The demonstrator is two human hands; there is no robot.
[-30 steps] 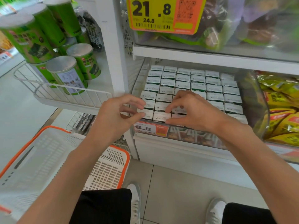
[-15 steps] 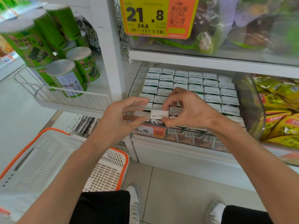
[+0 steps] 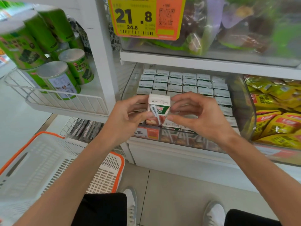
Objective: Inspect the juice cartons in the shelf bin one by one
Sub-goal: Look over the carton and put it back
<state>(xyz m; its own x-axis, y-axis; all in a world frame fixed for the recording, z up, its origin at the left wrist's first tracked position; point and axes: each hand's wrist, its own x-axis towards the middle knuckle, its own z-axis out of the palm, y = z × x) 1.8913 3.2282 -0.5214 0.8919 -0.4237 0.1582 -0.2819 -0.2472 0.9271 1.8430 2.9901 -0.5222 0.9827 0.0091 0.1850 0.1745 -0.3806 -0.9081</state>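
A small juice carton (image 3: pixel 160 106) with a white top, green and red print and a straw on its front is held upright above the front of the clear shelf bin (image 3: pixel 244 111). My left hand (image 3: pixel 125 118) grips its left side with thumb and fingers. My right hand (image 3: pixel 195 116) has curled fingers at its right side, thumb near the lower corner. Several rows of identical cartons (image 3: pixel 189 84) fill the bin behind, tops up.
A white basket with orange rim (image 3: pixel 68 160) stands at lower left. Green cans (image 3: pixel 71 69) sit on a wire shelf at left. Yellow snack packs (image 3: pixel 276 115) fill the bin to the right. A yellow price tag (image 3: pixel 145 17) hangs above.
My right hand pulled one carton up out of the front row. It now stands lifted between both hands, its printed front toward me. The left hand has closed on it.
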